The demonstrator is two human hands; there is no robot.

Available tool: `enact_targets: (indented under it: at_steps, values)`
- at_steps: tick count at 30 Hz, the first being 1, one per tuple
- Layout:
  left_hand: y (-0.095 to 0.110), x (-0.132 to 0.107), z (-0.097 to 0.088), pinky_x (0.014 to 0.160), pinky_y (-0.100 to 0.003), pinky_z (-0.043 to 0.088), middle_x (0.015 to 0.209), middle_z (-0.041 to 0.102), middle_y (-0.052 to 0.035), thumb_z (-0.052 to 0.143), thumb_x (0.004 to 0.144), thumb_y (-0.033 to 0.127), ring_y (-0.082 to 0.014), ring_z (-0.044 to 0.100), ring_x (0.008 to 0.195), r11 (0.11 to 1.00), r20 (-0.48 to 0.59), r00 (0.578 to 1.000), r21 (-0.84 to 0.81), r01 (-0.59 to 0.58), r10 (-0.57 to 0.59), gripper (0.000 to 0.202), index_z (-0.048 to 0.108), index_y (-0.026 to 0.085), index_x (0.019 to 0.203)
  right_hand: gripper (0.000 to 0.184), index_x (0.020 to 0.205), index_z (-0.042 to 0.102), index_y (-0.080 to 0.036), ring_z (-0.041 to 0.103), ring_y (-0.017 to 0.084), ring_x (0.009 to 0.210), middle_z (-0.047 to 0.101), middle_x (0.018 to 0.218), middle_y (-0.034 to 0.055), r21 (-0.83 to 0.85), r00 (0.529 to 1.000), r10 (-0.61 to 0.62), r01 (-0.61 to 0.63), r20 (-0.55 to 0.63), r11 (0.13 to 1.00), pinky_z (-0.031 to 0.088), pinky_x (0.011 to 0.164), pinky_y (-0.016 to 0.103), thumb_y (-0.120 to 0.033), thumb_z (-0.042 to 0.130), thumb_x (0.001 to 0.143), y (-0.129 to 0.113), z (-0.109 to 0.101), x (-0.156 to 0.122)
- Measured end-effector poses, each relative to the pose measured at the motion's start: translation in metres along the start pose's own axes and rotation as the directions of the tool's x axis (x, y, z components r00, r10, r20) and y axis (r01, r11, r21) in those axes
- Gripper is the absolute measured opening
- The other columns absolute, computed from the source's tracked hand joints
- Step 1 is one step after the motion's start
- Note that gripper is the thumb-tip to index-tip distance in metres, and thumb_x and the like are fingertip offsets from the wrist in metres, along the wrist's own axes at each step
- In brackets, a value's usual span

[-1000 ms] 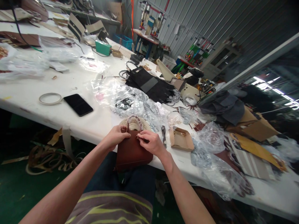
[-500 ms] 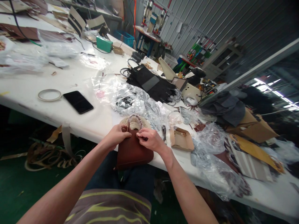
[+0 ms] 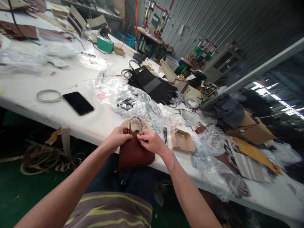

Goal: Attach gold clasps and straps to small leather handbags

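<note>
A small brown handbag leans against the table's front edge, above my lap. Its wrapped handle arches up at the top, in front of a pale coil. My left hand is closed on the bag's top edge near the left foot of the handle, thumb on the front. At the top middle of the bag, my right hand pinches with thumb and forefinger. A tiny piece at those fingertips is too small to name.
Beyond the bag lie crumpled clear plastic bags and a black bag. An open cardboard box with small metal parts sits to the right. A phone and a tape roll lie left. Straps hang below the table edge.
My right fingertips have shifted slightly left along the top of the handbag. The left hand keeps its grip. The whole view has moved a little.
</note>
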State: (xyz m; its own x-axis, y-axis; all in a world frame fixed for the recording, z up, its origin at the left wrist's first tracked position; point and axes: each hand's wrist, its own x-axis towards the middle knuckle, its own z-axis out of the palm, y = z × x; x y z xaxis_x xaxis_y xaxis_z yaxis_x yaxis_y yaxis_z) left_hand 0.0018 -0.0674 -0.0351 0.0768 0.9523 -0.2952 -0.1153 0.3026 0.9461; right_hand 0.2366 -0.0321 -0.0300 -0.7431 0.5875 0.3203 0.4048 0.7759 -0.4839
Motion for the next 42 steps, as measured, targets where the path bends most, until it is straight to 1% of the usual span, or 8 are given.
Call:
enact_targets:
  at_steps: [7,14,17,22,27,32,35,42]
  values:
    - [-0.003,0.002,-0.004,0.067,-0.030,0.047,0.080,0.077,-0.0048,0.081,0.061,0.032,-0.0240,0.069,0.077,1.000,0.036,0.999,-0.006,0.018,-0.017,0.025,0.075,0.019,0.080,0.018,0.108,0.087,-0.023,0.079,0.022,0.098,0.083,0.110,0.0092,0.056,0.986,0.057,-0.049,-0.156,0.997,0.065,0.088,0.036,-0.018,0.071,0.108,-0.007,0.006,-0.007]
    - [-0.002,0.005,-0.001,0.065,-0.030,0.045,0.081,0.076,-0.0037,0.077,0.063,0.033,-0.0256,0.069,0.081,0.990,-0.012,1.000,0.141,-0.020,0.021,0.026,0.075,0.019,0.085,0.018,0.107,0.086,-0.022,0.078,0.021,0.095,0.082,0.110,0.0087,0.021,0.998,-0.017,0.018,-0.058,1.000,0.064,0.085,0.033,-0.016,0.069,0.109,-0.001,0.003,-0.003]
    - [-0.002,0.004,0.000,0.068,-0.030,0.047,0.085,0.078,-0.0043,0.077,0.064,0.033,-0.0259,0.070,0.083,0.990,-0.010,0.999,0.137,-0.036,0.038,0.028,0.076,0.018,0.088,0.018,0.105,0.085,-0.023,0.077,0.020,0.095,0.081,0.110,0.0079,-0.009,0.999,-0.030,0.030,-0.035,1.000,0.062,0.084,0.032,-0.016,0.069,0.109,0.000,0.000,0.000]
    - [-0.004,0.000,0.002,0.069,-0.031,0.049,0.086,0.079,-0.0042,0.075,0.068,0.030,-0.0256,0.071,0.082,0.989,-0.007,0.996,0.124,-0.086,0.088,0.028,0.076,0.018,0.093,0.020,0.098,0.084,-0.021,0.074,0.021,0.090,0.079,0.103,0.0084,-0.158,1.000,0.010,-0.007,0.020,0.987,0.060,0.080,0.034,-0.016,0.068,0.109,-0.008,0.000,0.003]
    - [-0.007,0.000,0.005,0.078,-0.032,0.054,0.100,0.082,-0.0051,0.075,0.071,0.030,-0.0275,0.075,0.095,0.980,-0.039,0.988,0.134,-0.144,0.150,0.034,0.077,0.019,0.103,0.017,0.098,0.082,-0.021,0.073,0.021,0.089,0.078,0.104,0.0072,-0.242,0.998,0.061,-0.058,0.006,0.969,0.060,0.078,0.036,-0.013,0.070,0.107,-0.018,0.002,0.002]
    - [-0.010,0.002,0.006,0.074,-0.031,0.053,0.093,0.082,-0.0041,0.075,0.070,0.029,-0.0275,0.076,0.090,0.978,-0.060,0.987,0.155,-0.140,0.151,0.033,0.077,0.018,0.101,0.014,0.098,0.082,-0.020,0.073,0.021,0.087,0.078,0.103,0.0073,-0.321,0.998,0.053,-0.046,0.014,0.946,0.059,0.075,0.037,-0.017,0.071,0.107,-0.022,0.004,0.002]
    - [-0.012,0.004,0.005,0.072,-0.031,0.052,0.090,0.082,-0.0039,0.076,0.070,0.029,-0.0274,0.076,0.087,0.979,-0.064,0.987,0.156,-0.133,0.144,0.030,0.078,0.018,0.097,0.014,0.096,0.082,-0.020,0.073,0.021,0.085,0.079,0.102,0.0067,-0.300,0.998,0.058,-0.055,-0.001,0.952,0.057,0.072,0.036,-0.016,0.073,0.106,-0.021,0.004,0.002]
    - [-0.014,0.004,0.005,0.071,-0.032,0.051,0.089,0.081,-0.0048,0.076,0.069,0.033,-0.0277,0.075,0.085,0.978,-0.095,0.988,0.183,-0.102,0.121,0.036,0.078,0.017,0.101,0.013,0.097,0.084,-0.022,0.074,0.021,0.086,0.081,0.104,0.0062,-0.234,0.995,0.089,-0.095,-0.037,0.968,0.057,0.071,0.035,-0.014,0.076,0.103,-0.017,0.005,0.002]
